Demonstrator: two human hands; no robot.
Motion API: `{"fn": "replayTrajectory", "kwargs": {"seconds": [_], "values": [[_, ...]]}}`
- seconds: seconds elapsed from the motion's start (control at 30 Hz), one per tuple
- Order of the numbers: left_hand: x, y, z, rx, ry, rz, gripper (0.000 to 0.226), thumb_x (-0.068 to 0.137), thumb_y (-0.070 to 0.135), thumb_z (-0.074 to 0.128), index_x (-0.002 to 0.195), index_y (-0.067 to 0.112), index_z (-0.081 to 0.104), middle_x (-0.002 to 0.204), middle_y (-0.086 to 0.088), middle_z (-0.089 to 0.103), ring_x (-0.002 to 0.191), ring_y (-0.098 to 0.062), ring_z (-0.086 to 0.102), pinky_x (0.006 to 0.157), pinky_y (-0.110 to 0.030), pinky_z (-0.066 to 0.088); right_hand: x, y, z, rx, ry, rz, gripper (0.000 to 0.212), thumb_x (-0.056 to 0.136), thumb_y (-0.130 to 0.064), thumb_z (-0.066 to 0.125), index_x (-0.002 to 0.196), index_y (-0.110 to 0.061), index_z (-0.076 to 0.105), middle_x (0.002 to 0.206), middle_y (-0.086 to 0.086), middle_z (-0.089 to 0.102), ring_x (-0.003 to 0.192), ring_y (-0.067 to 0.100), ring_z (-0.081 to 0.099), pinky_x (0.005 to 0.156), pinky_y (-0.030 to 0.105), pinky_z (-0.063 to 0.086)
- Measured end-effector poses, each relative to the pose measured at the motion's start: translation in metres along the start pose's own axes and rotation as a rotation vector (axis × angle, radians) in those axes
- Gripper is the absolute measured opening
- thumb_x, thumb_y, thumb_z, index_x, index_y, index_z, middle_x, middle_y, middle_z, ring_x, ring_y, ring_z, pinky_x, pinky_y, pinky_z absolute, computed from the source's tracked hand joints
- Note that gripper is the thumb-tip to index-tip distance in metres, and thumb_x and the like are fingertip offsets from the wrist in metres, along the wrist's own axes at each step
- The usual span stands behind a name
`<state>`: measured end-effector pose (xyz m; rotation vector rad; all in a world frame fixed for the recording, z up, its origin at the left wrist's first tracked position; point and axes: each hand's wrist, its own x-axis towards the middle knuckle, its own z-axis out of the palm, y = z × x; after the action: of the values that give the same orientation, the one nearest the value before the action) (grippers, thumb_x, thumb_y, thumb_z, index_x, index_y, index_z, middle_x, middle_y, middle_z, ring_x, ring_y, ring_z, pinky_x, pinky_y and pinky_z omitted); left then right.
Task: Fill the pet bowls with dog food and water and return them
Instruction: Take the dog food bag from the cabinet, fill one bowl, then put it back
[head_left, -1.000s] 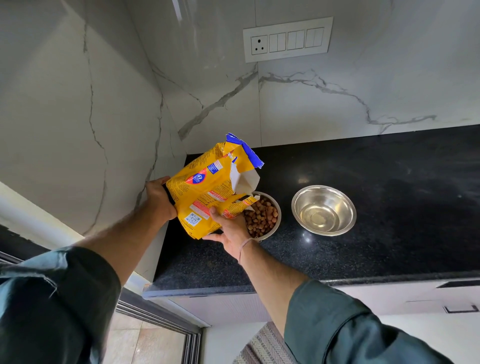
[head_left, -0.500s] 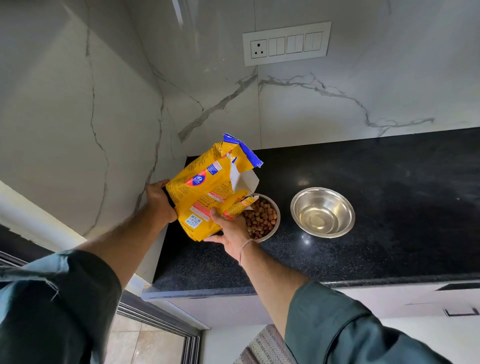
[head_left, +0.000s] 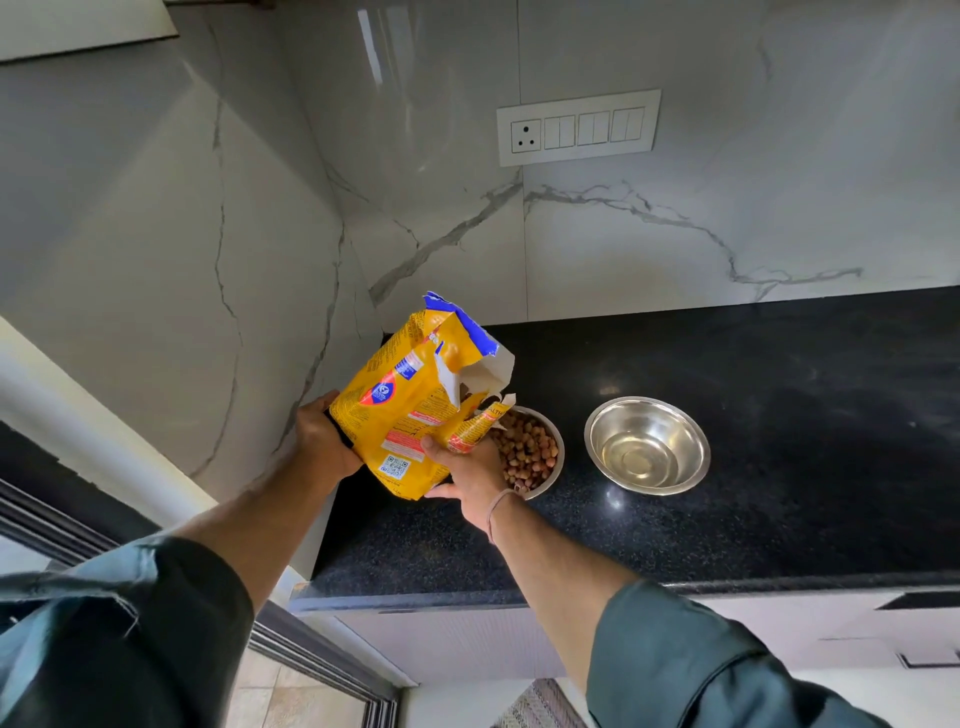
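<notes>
A yellow dog food bag (head_left: 410, 400) with a torn blue top is held tilted above the black counter, its open mouth over a steel bowl (head_left: 551, 475) full of brown kibble. My left hand (head_left: 324, 441) grips the bag's bottom end on the left. My right hand (head_left: 467, 475) holds the bag from below near its mouth, thumb on the front, and hides the bowl's left rim. To the right stands a second steel bowl (head_left: 647, 444) with water in its bottom.
The black granite counter (head_left: 727, 519) ends in a corner against marble walls at the left and back. A white switch and socket panel (head_left: 577, 127) is on the back wall. Below the counter's front edge are white drawers, a floor and a striped rug (head_left: 540, 706).
The bag has tipped back a little more upright, its mouth lifting off the kibble bowl. Both hands keep their hold. The bowls have not moved.
</notes>
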<state>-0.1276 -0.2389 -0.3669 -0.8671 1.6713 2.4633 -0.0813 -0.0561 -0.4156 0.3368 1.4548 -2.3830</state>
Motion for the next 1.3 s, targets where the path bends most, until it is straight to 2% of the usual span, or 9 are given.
{"fn": "replayTrajectory", "kwargs": {"seconds": [0.1,0.2,0.37,0.57,0.67,0.83,0.97,1.07,1.3], "values": [[-0.005,-0.004,-0.003,-0.073,0.025,-0.037,0.049,0.1,0.036,0.035,0.123,0.013,0.071,0.118,-0.019,0.07,0.11,-0.041,0.067,0.099,-0.057,0.051,-0.003,-0.005,-0.001,-0.058,-0.008,-0.038,0.047,0.081,-0.014,0.085,0.123,-0.018,0.066,0.114,0.004,0.075,0.106,0.029,0.071,0.084,0.065,0.057],[-0.011,-0.007,0.0,-0.145,0.039,-0.041,0.044,0.101,0.034,0.033,0.106,0.016,0.073,0.107,-0.016,0.071,0.093,-0.037,0.069,0.087,-0.048,0.056,-0.002,-0.011,-0.002,-0.154,-0.004,-0.081,0.035,0.081,-0.011,0.084,0.112,-0.019,0.069,0.103,-0.001,0.077,0.095,0.021,0.074,0.078,0.059,0.061],[-0.021,-0.012,0.002,-0.225,0.015,-0.077,0.053,0.102,0.039,0.026,0.111,0.016,0.074,0.109,-0.018,0.074,0.102,-0.04,0.067,0.087,-0.053,0.054,0.0,-0.026,-0.004,-0.382,0.044,-0.163,0.042,0.076,-0.019,0.09,0.112,-0.015,0.071,0.107,0.005,0.078,0.097,0.027,0.075,0.073,0.059,0.062],[-0.035,-0.014,0.012,-0.353,-0.032,-0.044,0.059,0.105,0.04,0.026,0.095,0.018,0.08,0.111,-0.019,0.072,0.103,-0.041,0.065,0.08,-0.053,0.057,-0.008,-0.059,-0.001,-0.717,0.056,-0.366,0.05,0.075,-0.034,0.089,0.117,-0.02,0.066,0.109,-0.004,0.076,0.103,0.014,0.071,0.094,0.038,0.057],[-0.043,-0.01,0.023,-0.407,-0.037,-0.044,0.052,0.105,0.042,0.025,0.111,0.022,0.073,0.114,-0.017,0.07,0.112,-0.042,0.062,0.088,-0.055,0.054,-0.011,-0.081,-0.002,-0.835,0.03,-0.443,0.06,0.071,-0.048,0.088,0.12,-0.024,0.062,0.112,-0.005,0.075,0.103,0.012,0.071,0.092,0.034,0.057],[-0.064,0.011,0.05,-0.514,-0.068,-0.047,0.053,0.104,0.046,0.021,0.112,0.024,0.068,0.114,-0.017,0.07,0.12,-0.044,0.059,0.109,-0.064,0.041,-0.026,-0.118,0.003,-0.764,0.017,-0.561,0.06,0.076,-0.043,0.087,0.125,-0.021,0.061,0.115,-0.005,0.073,0.105,0.013,0.07,0.093,0.031,0.056],[-0.08,0.037,0.07,-0.551,-0.139,-0.039,0.061,0.104,0.051,0.019,0.118,0.022,0.071,0.12,-0.021,0.071,0.115,-0.046,0.063,0.104,-0.069,0.043,-0.041,-0.146,0.011,-0.661,-0.003,-0.636,0.062,0.072,-0.051,0.085,0.122,-0.023,0.064,0.114,-0.004,0.075,0.104,0.013,0.072,0.095,0.041,0.058],[-0.093,0.056,0.084,-0.601,-0.216,-0.019,0.063,0.104,0.051,0.017,0.123,0.022,0.07,0.122,-0.021,0.071,0.117,-0.046,0.063,0.103,-0.069,0.043,-0.057,-0.17,0.021,-0.625,-0.003,-0.695,0.073,0.066,-0.059,0.084,0.125,-0.025,0.06,0.114,-0.006,0.074,0.104,0.013,0.072,0.093,0.038,0.058],[-0.14,0.101,0.121,-0.636,-0.433,0.077,0.059,0.099,0.047,0.028,0.127,0.016,0.07,0.122,-0.023,0.071,0.116,-0.046,0.065,0.103,-0.064,0.046,-0.101,-0.237,0.049,-0.52,0.053,-0.853,0.051,0.075,-0.039,0.088,0.116,-0.032,0.059,0.109,-0.006,0.075,0.096,0.012,0.074,0.085,0.033,0.06]]}}
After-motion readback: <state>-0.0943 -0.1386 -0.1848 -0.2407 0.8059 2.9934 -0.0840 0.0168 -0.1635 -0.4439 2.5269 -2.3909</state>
